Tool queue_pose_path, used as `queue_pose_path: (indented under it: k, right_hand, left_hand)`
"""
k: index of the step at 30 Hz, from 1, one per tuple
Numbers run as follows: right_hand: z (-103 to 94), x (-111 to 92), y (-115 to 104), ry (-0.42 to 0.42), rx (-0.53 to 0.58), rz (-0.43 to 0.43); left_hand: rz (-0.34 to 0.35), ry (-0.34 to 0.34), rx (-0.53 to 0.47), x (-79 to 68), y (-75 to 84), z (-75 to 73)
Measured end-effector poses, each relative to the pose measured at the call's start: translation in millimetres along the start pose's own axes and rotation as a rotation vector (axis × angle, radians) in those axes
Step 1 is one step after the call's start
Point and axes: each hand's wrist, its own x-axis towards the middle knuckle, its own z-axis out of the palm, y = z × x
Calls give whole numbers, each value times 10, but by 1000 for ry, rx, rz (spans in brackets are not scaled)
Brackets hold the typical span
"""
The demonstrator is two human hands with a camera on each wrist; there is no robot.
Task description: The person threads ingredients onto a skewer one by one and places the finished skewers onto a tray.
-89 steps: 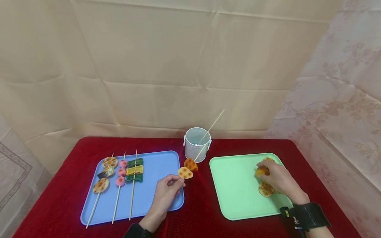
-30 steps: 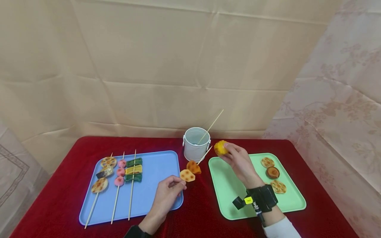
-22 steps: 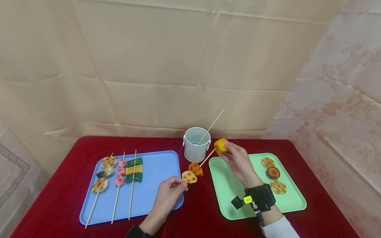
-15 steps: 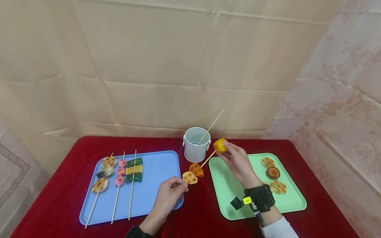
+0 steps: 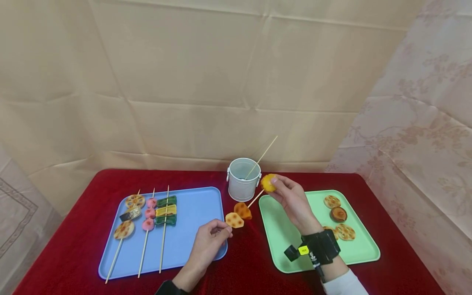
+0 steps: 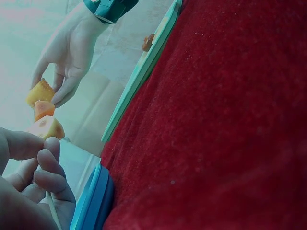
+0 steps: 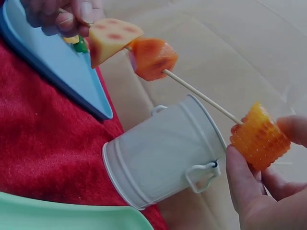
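My left hand (image 5: 207, 242) pinches a thin wooden skewer (image 7: 201, 96) just below a pale, brown-spotted slice (image 7: 113, 36). Above that slice an orange chunk (image 7: 154, 56) is threaded on the same stick. In the head view the skewer slants up to the right, over the gap between the two trays. My right hand (image 5: 298, 204) grips a yellow piece of corn (image 7: 260, 140) between thumb and fingers. The skewer's far end runs into the corn's side, with bare stick showing between corn and orange chunk. The left wrist view shows the three pieces lined up.
A white bucket (image 5: 241, 190) with one skewer leaning in it stands behind the hands. The blue tray (image 5: 199, 205) on the left bears several loaded skewers. On the right, the green tray (image 5: 284, 241) bears lotus root slices (image 5: 346, 232) and a brown round piece (image 5: 338, 214).
My right hand has brought the corn from the green tray to the skewer's tip, then slightly down along the stick, leaving less bare stick. My left hand has shifted slightly right.
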Motion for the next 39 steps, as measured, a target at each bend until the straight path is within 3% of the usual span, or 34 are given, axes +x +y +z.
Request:
queue_pose_path:
  k: [6,20,27,35,39]
  right_hand:
    - [70,-45,13,-18,-159,16]
    - [235,-122,216,-73,-245,24]
    - [249,-121,253,-98,-233,24]
    - [255,-132,243,-121,-219,36]
    - [266,-132,245,-116,-200,34]
  left_hand:
    - [-1,13,1,-18,25,4]
    - [-34,17,2,-13,52,7]
    - [-41,15,-30,-7,29,-5]
    - [-24,-3,28,-23,40,-37]
    - [-18,5,9,-27,49,-29]
